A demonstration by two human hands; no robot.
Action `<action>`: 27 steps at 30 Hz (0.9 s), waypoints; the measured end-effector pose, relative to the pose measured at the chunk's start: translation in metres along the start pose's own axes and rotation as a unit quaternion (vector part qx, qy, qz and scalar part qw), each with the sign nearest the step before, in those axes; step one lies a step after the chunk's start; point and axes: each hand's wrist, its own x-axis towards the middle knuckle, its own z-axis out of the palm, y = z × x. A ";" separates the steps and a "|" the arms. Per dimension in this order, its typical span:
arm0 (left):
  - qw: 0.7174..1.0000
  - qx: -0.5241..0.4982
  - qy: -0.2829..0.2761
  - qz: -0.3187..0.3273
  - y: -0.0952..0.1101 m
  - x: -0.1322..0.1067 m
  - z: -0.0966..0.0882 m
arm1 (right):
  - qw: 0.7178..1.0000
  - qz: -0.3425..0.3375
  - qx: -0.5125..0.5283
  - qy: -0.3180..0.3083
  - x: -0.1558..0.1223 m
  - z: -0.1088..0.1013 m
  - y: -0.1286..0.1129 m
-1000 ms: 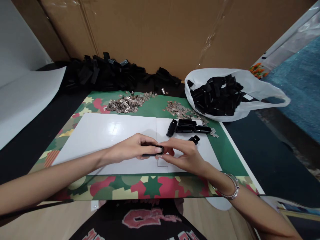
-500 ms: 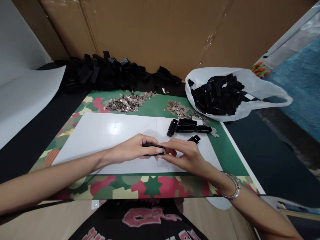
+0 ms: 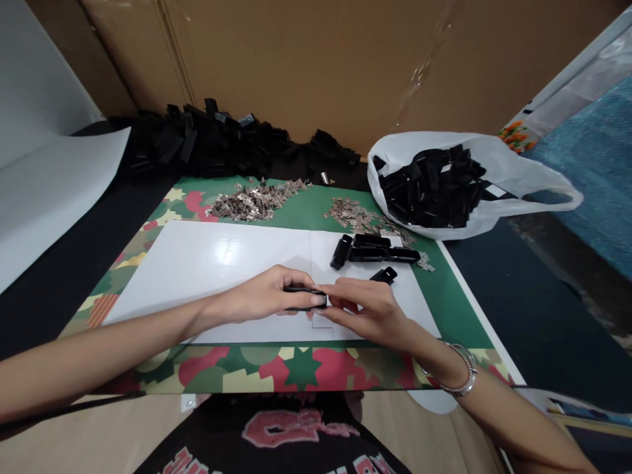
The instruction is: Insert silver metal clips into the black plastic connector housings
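A mat (image 3: 454,309) spreads across the middle of a dark table (image 3: 518,296) — beyond it, black parts (image 3: 197,145) lie heaped at 11 o'clock, a silvery cone (image 3: 324,178) sits at 12 o'clock, and a bag (image 3: 511,174) slumps at 2 o'clock, overlapping the mat's corner.

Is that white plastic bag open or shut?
Open: the bag gapes wide at its mouth, showing black pieces heaped inside.

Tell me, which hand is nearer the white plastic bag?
Right. The right hand is in front of the white plastic bag, to its left; the left hand is farther left, holding a black part.
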 end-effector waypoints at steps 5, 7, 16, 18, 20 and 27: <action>1.000 0.002 0.003 -0.003 -0.002 0.001 0.000 | 1.000 -0.008 0.006 0.004 0.000 0.001 0.001; 1.000 0.010 0.004 -0.001 -0.002 0.001 0.000 | 1.000 -0.007 0.007 0.004 0.000 0.001 0.001; 0.997 0.067 -0.013 0.022 0.001 -0.005 -0.006 | 0.996 0.064 0.062 0.005 0.002 0.004 0.001; 0.997 0.064 -0.016 0.034 0.001 -0.005 -0.008 | 0.979 0.162 0.121 -0.016 0.003 0.004 0.002; 0.997 0.067 -0.014 0.042 0.001 -0.005 -0.008 | 0.946 0.259 0.182 -0.061 0.005 0.002 0.004; 0.992 0.108 0.025 0.055 -0.003 -0.006 -0.004 | 0.878 0.344 0.302 -0.142 0.009 -0.008 0.003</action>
